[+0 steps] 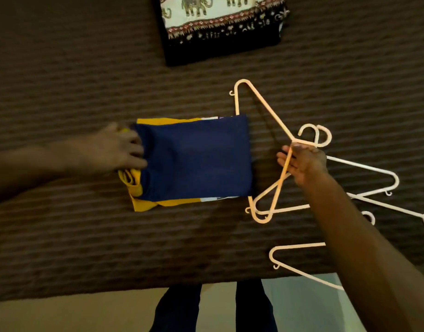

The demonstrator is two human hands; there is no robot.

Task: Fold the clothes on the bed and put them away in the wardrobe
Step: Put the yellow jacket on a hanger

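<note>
A folded navy and yellow garment (194,159) lies in the middle of the brown striped bed (62,80). My left hand (120,149) grips its left end, fingers curled over the bunched yellow cloth. My right hand (302,161) holds a cream plastic hanger (266,109) near its hook, just right of the garment; part of that hanger lies under the garment's right edge. A second folded piece with an elephant print and black border (220,27) sits at the far side of the bed.
More white hangers (364,167) lie on the bed to the right, one (299,246) reaching past the near edge. The bed's near edge (134,289) runs across the bottom, with the floor and my legs (177,307) below.
</note>
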